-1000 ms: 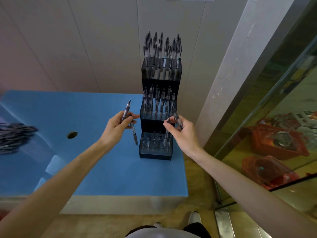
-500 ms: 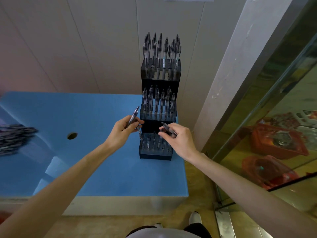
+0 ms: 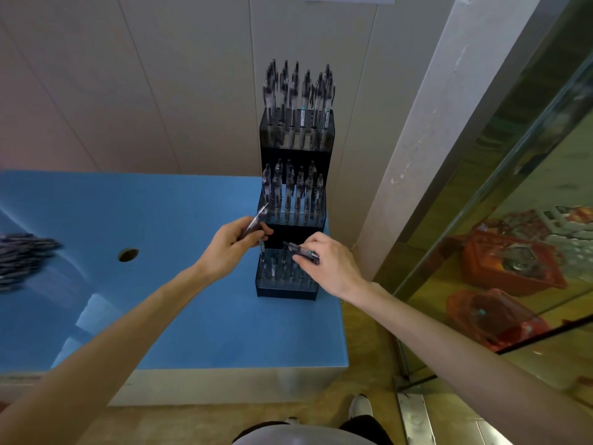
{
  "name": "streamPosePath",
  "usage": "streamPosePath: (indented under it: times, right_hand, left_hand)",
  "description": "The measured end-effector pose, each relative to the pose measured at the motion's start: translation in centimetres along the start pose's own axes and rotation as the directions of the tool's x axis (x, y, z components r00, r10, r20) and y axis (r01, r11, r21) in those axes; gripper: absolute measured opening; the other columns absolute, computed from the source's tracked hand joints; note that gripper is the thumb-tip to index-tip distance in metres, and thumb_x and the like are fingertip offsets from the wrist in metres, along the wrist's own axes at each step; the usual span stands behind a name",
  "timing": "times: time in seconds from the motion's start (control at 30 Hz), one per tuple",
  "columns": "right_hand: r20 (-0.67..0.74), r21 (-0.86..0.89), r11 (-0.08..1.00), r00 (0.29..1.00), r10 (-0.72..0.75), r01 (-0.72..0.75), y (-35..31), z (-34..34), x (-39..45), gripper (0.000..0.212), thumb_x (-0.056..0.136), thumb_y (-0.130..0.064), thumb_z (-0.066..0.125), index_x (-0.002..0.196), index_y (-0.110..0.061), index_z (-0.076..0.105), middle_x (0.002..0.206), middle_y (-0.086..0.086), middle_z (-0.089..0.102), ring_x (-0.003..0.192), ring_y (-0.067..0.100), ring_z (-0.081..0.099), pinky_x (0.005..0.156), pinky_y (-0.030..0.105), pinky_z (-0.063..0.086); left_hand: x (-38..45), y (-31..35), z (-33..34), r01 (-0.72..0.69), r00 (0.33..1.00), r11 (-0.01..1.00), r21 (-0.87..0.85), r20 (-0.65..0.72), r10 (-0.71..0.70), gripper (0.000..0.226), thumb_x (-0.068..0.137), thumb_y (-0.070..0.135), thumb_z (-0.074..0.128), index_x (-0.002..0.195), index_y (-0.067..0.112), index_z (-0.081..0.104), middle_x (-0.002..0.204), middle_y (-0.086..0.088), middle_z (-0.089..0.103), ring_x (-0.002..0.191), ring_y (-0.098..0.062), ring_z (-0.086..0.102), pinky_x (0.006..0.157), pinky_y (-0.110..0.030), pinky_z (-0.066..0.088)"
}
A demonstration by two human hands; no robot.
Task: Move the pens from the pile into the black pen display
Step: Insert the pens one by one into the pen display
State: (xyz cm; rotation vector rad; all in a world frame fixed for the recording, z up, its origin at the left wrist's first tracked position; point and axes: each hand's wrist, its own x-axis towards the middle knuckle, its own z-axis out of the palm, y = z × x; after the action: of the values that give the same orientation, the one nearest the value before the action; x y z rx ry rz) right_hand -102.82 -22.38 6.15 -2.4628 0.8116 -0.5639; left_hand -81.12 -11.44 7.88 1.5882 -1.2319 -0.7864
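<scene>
pens: 1 in each hand, both right over the display's near bottom tier | left hand (image 3: pixel 229 244) pinches a pen (image 3: pixel 255 221), now tipped down at the bottom tier's left slots vs 1 s ago | right hand (image 3: pixel 327 263) grips its pen (image 3: pixel 301 250), gone flat, not aimed yet | black display (image 3: pixel 293 226) top 2 tiers look full | pile (image 3: pixel 22 255) far left on the blue table (image 3: pixel 192 316), so plenty left

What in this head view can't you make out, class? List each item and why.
- Pile: cut off by the left edge and blurred, so no count.
- Bottom tier of the display: right hand covers part; free slots unclear.
- Pen in the left hand: fingers hide its middle.
- Pen labels: too small to read.
</scene>
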Motion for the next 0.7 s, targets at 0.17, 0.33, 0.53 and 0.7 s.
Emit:
streamPosePath:
  times: [0.17, 0.33, 0.53, 0.7]
  right_hand:
    - [-0.132, 0.106, 0.994, 0.991, 0.016, -0.002, -0.3, -0.5, 0.0, 0.027, 0.098, -0.043, 0.064, 0.114, -0.022, 0.066, 0.099, -0.013, 0.065, 0.083, 0.004, 0.062, 0.069, 0.024, 0.052]
    - [-0.226, 0.361, 0.932, 0.972, 0.07, 0.016, -1.3, -1.4, 1.3, 0.028, 0.101, -0.036, 0.061, 0.112, -0.015, 0.075, 0.092, -0.005, 0.071, 0.074, 0.009, 0.065, 0.064, 0.033, 0.054]
    - [-0.309, 0.379, 0.922, 0.95, 0.043, 0.081, -2.8, -2.4, 3.6, 0.025, 0.101, -0.035, 0.062, 0.1, -0.013, 0.075, 0.087, -0.003, 0.064, 0.076, 0.012, 0.06, 0.065, 0.033, 0.048]
    - [-0.353, 0.425, 0.901, 0.933, 0.071, 0.092, -3.6, -2.0, 4.4, 0.032, 0.099, -0.033, 0.064, 0.124, -0.014, 0.067, 0.096, -0.006, 0.071, 0.086, 0.013, 0.068, 0.076, 0.039, 0.06]
  left_hand:
    - [-0.2, -0.4, 0.4, 0.066, 0.998, 0.997, -0.029, 0.023, -0.065, 0.019, 0.105, 0.01, 0.053, 0.113, 0.011, 0.07, 0.113, -0.009, 0.072, 0.109, -0.019, 0.068, 0.098, -0.029, 0.055]
    - [0.1, -1.8, 0.1, 0.121, 0.992, 0.991, 0.055, 0.026, -0.123, 0.018, 0.103, 0.018, 0.058, 0.107, 0.024, 0.074, 0.107, -0.017, 0.07, 0.099, -0.03, 0.066, 0.096, -0.05, 0.052]
    - [-0.5, -2.6, 0.6, 0.187, 0.98, 0.982, 0.026, 0.058, -0.188, 0.021, 0.105, 0.031, 0.056, 0.115, 0.035, 0.073, 0.121, -0.008, 0.069, 0.114, -0.024, 0.064, 0.104, -0.046, 0.051]
    - [-0.2, -1.3, 0.6, 0.134, 0.987, 0.99, -0.04, -0.089, -0.137, 0.024, 0.108, 0.029, 0.046, 0.11, 0.023, 0.07, 0.103, 0.006, 0.069, 0.096, -0.007, 0.065, 0.089, -0.031, 0.054]
